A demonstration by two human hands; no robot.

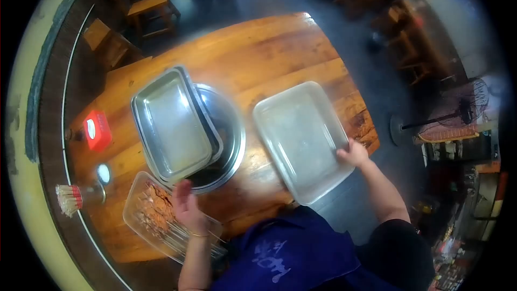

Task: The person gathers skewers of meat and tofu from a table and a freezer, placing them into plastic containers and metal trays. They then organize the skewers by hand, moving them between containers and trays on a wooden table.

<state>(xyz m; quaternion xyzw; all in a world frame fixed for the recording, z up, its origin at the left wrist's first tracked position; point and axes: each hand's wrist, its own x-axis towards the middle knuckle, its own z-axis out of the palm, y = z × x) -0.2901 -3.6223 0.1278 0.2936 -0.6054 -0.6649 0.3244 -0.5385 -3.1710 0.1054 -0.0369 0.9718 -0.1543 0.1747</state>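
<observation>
My right hand [354,153] grips the right rim of a translucent white plastic tray [304,140], which looks bare inside and juts past the table's near edge. Raised above the near left of the table, my left hand [188,207] is open and holds nothing, its fingers stretched out. Below it, partly covered by the hand and wrist, a clear plastic container [129,213] holds several skewers of reddish-orange food [156,205]. Just beyond my left fingertips, stacked rectangular metal trays [172,124] rest on a round metal lid or basin [231,129].
Along the left side of the wooden table [253,48] are a red tissue box [97,130], a small round white-topped item [103,173] and a holder of wrapped chopsticks [70,199]. Wooden stools [151,5] stand beyond. A standing fan [463,110] is at the right.
</observation>
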